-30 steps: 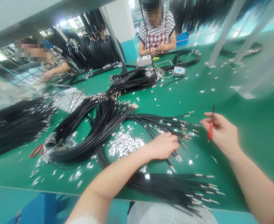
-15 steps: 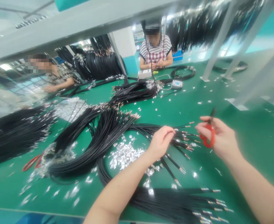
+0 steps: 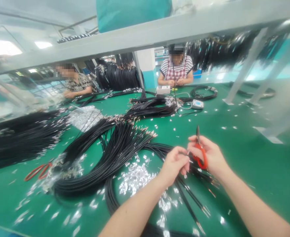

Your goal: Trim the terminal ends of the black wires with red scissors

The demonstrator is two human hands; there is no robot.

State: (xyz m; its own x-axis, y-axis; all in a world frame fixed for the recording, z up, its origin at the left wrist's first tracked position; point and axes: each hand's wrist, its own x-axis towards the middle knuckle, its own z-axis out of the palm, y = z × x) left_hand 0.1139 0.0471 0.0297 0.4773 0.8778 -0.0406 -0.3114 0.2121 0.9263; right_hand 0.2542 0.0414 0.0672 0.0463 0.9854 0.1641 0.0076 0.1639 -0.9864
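My right hand (image 3: 210, 153) is closed around red-handled scissors (image 3: 202, 158), whose dark blades point up and away from me. Beside it, my left hand (image 3: 174, 164) pinches what looks like the end of a thin black cable, mostly hidden by the fingers. The fingertips of both hands almost meet. Under them fans a bundle of black cables (image 3: 190, 199) with stripped, coppery and silvery tips. A heap of small silvery foil-like scraps (image 3: 137, 179) lies left of my left forearm.
Curved bundles of black cable (image 3: 103, 164) cover the green table (image 3: 238, 177). A second red-handled tool (image 3: 37, 171) lies at left. Farther off are a clear bag of silvery pieces (image 3: 84, 117) and a small white device (image 3: 197, 104). Metal posts (image 3: 243, 69) stand at right. Two people sit across.
My right hand with the scissors has moved left to my left hand, and their fingertips have come together. The view has tilted up and turned slightly left.
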